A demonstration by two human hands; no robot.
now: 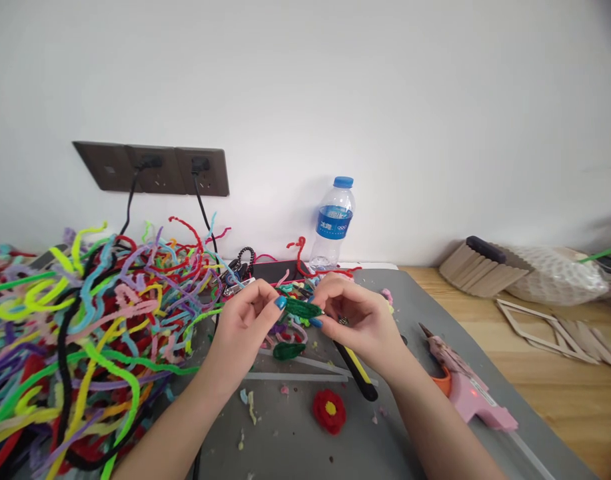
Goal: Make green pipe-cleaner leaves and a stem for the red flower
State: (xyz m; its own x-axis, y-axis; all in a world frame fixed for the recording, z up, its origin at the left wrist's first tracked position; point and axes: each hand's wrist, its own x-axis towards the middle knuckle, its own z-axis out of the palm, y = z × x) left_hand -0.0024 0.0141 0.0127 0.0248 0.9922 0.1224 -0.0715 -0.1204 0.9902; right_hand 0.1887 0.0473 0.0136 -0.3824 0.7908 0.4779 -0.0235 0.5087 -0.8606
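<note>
Both hands met over the grey mat [295, 440], the left hand [245, 323] and right hand [358, 320] each pinching an end of a green pipe-cleaner leaf [302, 308]. A second leaf [288, 351] lay just below. The red flower [330, 411] sat nearer; the pink glue gun [465, 387] perhaps rested beside the right wrist.

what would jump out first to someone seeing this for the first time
First the heap of pipe cleaners in many colours, sprawled across the left of the grey mat. Then, at the centre, the left hand and right hand pinching a green pipe-cleaner leaf between them. A pink glue gun lies to the right, and a red flower in front.
</note>
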